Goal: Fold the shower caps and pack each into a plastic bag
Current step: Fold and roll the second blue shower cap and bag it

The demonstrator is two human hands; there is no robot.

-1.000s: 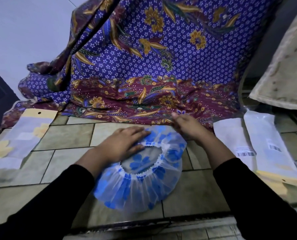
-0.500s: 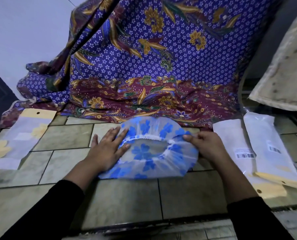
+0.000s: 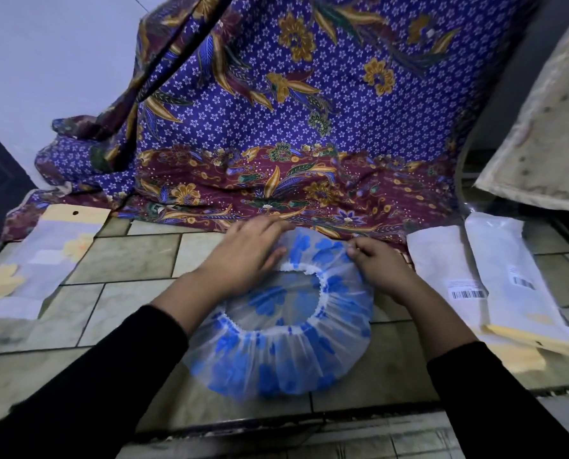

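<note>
We see our left hand (image 3: 248,256) laid flat with straight fingers, pressing the upper-left edge of the shower cap (image 3: 276,356). Our right hand (image 3: 381,265) pinches its upper-right rim with curled fingers. The cap, translucent with blue flowers and white gathered elastic, lies mouth-up on the tiles (image 3: 127,260) at centre frame.

Barcode label (image 3: 468,290) print too small — flowered packet (image 3: 28,260) partly beyond the edge.

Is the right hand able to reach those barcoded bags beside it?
Probably yes. The bags lie flat just right of the right hand, with nothing between them; it pinches the cap, though, so must let go first.
</note>
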